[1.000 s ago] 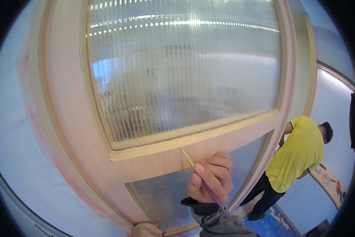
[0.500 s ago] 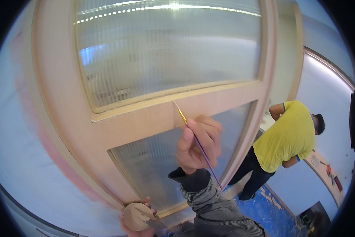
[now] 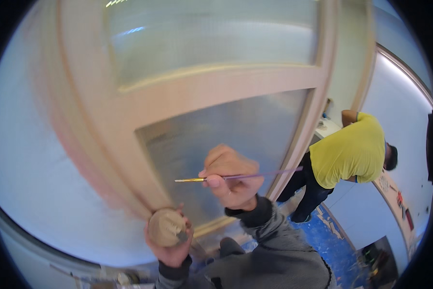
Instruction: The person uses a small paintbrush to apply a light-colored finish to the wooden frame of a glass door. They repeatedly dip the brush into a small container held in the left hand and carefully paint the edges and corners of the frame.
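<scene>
Far left, a pale wall point(image 3: 23, 144) is showing a pink smear point(image 3: 79, 166) slanting down beside the door. The wooden door point(image 3: 113, 115) is coming next, a bit blurred, its rail running between an upper glass pane point(image 3: 216, 45) and a lower glass pane point(image 3: 259, 127).

Left hand point(image 3: 170, 251) is clamping a round tan disc point(image 3: 163, 227) from below, fingers wrapping its sides; disc is sitting near the lower pane's bottom left corner. Small grey piece point(image 3: 182, 236) is lying at the disc's lower right edge; can't tell what it is.

Right hand point(image 3: 233, 178) is pinching a thin paintbrush point(image 3: 192, 180) between thumb and fingers, in front of the lower pane. Pale tip is pointing left, gold ferrule behind it, purple handle sticking out right. Tip is touching nothing visible. Hands are staying well apart.

Right side: co-worker in a yellow shirt point(image 3: 349, 151) is bending forward, hands hidden. Below, blue floor covering point(image 3: 332, 248) is carrying pale scraps. Far right, a red tool point(image 3: 400, 198) is lying along the worktop point(image 3: 393, 201), toward its wall-side edge.
</scene>
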